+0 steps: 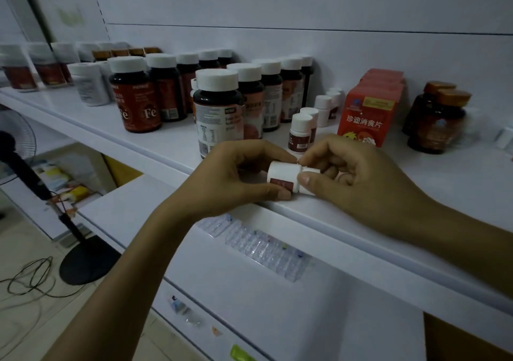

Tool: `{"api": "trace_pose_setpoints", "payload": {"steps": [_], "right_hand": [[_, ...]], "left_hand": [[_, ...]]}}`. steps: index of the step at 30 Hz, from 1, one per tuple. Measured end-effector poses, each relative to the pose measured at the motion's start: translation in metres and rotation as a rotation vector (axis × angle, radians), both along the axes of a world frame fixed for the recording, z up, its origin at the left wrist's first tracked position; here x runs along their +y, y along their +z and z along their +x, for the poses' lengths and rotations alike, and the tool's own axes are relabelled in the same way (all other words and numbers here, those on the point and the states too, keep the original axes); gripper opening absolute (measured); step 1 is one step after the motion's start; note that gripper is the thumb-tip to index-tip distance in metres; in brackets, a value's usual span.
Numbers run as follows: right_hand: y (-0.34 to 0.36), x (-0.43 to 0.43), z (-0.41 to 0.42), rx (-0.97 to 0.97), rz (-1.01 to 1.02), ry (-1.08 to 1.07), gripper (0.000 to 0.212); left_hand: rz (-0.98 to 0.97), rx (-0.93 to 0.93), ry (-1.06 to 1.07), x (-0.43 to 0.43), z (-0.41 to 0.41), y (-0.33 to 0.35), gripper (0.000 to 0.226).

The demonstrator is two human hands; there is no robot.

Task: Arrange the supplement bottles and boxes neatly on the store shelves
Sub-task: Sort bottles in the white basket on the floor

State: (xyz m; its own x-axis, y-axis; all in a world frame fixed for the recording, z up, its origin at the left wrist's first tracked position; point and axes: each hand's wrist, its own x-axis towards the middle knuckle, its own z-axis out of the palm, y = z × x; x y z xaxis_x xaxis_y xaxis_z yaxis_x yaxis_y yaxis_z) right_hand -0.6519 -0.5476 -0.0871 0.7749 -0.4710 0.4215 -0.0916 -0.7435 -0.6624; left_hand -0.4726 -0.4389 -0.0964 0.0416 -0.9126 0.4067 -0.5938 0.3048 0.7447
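Observation:
A small white bottle point(283, 176) with a dark red label lies sideways between my hands, just above the front edge of the white shelf point(116, 135). My left hand point(236, 174) grips its body. My right hand point(358, 177) pinches its cap end between thumb and forefinger. Behind them stand more small white bottles point(301, 130), a large dark bottle with a white cap point(218, 105) and a red box point(366, 116).
Rows of dark white-capped bottles point(144, 96) fill the shelf's left and middle. Two amber bottles with orange caps point(435, 119) stand at the right. Clear plastic strips point(258, 244) lie on the lower shelf. A fan stand point(83, 260) and cables are on the floor at left.

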Motion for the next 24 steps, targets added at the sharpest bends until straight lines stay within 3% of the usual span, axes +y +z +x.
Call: {"api": "trace_pose_setpoints", "payload": {"steps": [9, 16, 20, 24], "right_hand": [[0.001, 0.008, -0.003, -0.132, -0.195, 0.041, 0.027], [0.014, 0.006, -0.004, -0.124, -0.380, -0.035, 0.034], [0.060, 0.000, 0.005, -0.043, -0.394, -0.141, 0.028], [0.113, -0.026, 0.034, 0.237, -0.457, -0.267, 0.024]], "left_hand": [[-0.010, -0.028, 0.068, 0.000, -0.002, -0.003, 0.044], [0.049, -0.227, 0.205, -0.004, -0.003, -0.007, 0.045], [0.071, -0.367, 0.172, -0.003, -0.001, -0.004, 0.050], [0.087, -0.372, 0.128, -0.012, -0.003, 0.005, 0.045]]}}
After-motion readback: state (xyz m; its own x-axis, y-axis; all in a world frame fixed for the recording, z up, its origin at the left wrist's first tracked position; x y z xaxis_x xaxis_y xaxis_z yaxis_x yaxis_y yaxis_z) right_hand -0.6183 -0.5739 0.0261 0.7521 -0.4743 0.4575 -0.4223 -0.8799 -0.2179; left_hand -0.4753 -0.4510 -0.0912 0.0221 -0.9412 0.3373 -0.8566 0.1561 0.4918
